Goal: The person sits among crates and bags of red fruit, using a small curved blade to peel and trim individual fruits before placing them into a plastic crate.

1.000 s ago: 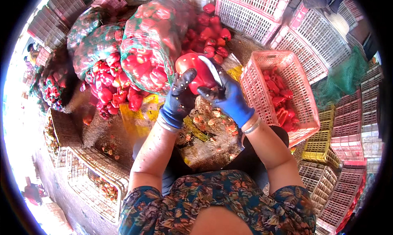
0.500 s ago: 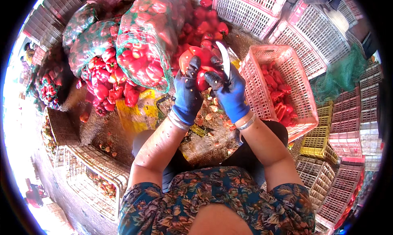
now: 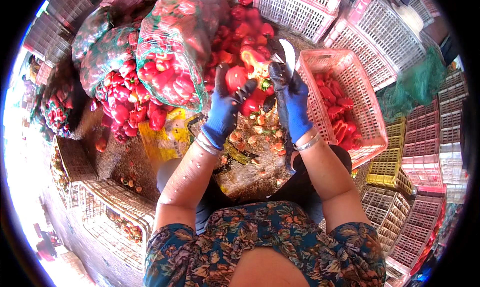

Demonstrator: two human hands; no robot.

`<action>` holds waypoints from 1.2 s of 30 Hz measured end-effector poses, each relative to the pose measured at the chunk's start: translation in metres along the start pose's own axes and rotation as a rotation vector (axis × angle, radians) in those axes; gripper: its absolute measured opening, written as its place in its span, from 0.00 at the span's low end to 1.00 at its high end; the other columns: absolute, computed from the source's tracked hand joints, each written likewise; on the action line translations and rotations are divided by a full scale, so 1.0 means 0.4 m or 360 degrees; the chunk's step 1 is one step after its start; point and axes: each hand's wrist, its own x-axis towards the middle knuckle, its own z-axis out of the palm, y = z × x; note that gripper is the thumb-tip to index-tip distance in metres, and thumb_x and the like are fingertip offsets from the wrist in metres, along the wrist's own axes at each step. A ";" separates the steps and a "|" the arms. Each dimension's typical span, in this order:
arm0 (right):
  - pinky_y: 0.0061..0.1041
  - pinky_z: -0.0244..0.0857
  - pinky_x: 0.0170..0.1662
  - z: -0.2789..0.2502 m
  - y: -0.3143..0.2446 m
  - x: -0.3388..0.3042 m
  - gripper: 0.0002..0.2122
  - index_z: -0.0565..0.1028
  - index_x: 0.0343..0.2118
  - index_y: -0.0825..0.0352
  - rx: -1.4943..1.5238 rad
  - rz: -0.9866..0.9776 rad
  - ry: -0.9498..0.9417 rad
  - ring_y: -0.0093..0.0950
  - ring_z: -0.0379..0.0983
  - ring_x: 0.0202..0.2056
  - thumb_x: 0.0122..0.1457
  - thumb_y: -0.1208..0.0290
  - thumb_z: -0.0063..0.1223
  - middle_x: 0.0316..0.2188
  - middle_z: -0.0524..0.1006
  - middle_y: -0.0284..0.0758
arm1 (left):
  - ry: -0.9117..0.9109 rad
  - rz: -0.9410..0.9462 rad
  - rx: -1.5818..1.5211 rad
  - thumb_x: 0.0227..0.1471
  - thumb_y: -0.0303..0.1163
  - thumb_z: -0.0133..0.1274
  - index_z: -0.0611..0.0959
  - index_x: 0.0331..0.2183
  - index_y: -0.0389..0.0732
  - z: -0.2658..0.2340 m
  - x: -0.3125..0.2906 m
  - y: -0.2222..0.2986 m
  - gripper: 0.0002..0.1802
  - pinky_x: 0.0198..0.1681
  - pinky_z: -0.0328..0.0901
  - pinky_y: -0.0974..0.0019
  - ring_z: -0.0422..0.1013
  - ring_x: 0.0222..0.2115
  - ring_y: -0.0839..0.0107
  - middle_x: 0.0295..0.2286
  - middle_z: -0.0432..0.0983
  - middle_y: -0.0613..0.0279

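Left hand point(image 3: 224, 109), in a blue knit glove with blackened palm: fingers and thumb closed on a split, glossy red bell pepper point(image 3: 237, 78), raised between the two hands beyond the knees. Pale flesh and greenish core exposed, likely held so the opening stays in sight. Right hand point(image 3: 293, 101), gloved alike: closed on a curved, pale-bladed knife point(image 3: 288, 53), tip outward, presumably keeping the edge off the fingers. Whether its fingertips touch the pepper, cannot tell. Beneath: pale orange scraps point(image 3: 258, 129). Just beside the right hand: pink lattice plastic crate point(image 3: 364, 87) holding red pepper pieces point(image 3: 327, 94), apparently placed for short reach. Farther: bulging green mesh sack point(image 3: 175, 42), loose red peppers point(image 3: 245, 29) heaped alongside; pinkish-white stacked crates point(image 3: 295, 12) behind.
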 end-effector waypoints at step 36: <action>0.22 0.67 0.39 -0.056 -0.062 -0.028 0.13 0.76 0.44 0.69 -0.1076 -0.0386 -0.0739 0.17 0.72 0.34 0.57 0.70 0.55 0.33 0.80 0.38 | -0.0589 0.0102 0.1313 0.46 0.30 0.60 0.77 0.40 0.33 -0.001 -0.041 0.056 0.18 0.41 0.66 0.68 0.72 0.36 0.73 0.34 0.77 0.57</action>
